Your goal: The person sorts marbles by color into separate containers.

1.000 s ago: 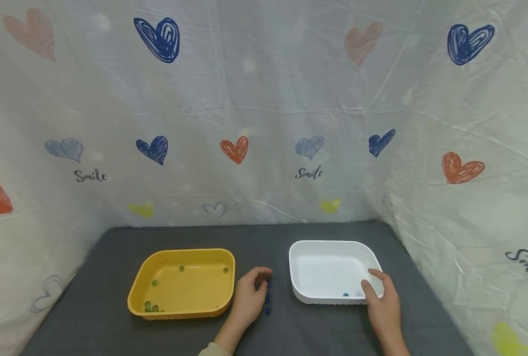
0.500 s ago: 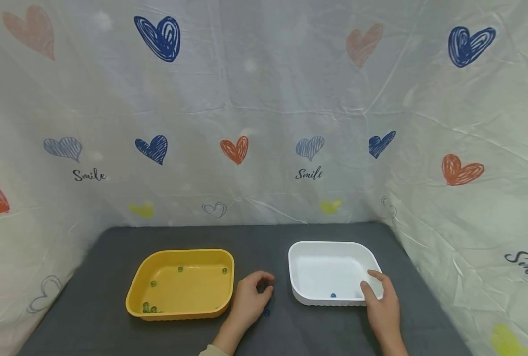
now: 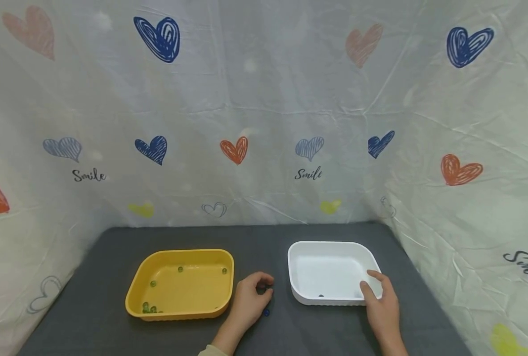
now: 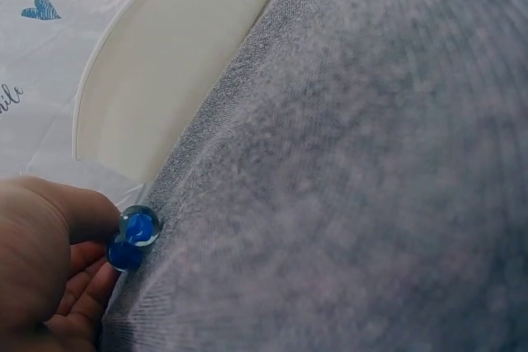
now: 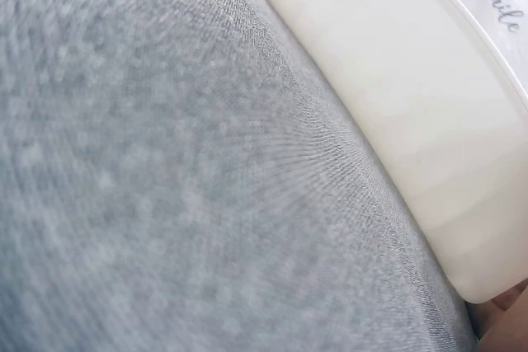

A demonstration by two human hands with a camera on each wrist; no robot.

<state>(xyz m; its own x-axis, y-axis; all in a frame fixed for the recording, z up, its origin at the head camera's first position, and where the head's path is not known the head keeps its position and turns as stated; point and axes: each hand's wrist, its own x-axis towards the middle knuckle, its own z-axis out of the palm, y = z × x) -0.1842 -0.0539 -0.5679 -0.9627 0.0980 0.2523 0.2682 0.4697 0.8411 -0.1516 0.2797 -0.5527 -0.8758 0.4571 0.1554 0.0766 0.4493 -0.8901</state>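
Observation:
My left hand is on the dark cloth between two trays, thumb and fingers curled around a blue marble. A second blue marble, clear with a blue swirl, shows right at the thumb tip in the left wrist view. In the head view one blue marble lies on the cloth just below the thumb. My right hand grips the near right corner of the white tray, its thumb and forefinger over the rim and other fingers hidden. A small dark marble lies inside by the front wall.
A yellow tray with several green marbles stands left of my left hand. Grey cloth covers the table. A white curtain printed with hearts hangs behind and at both sides.
The row of blue marbles beside my left hand is now mostly hidden by it, with one showing. My left hand shifted slightly right and nearer. The marble in the white tray rolled left.

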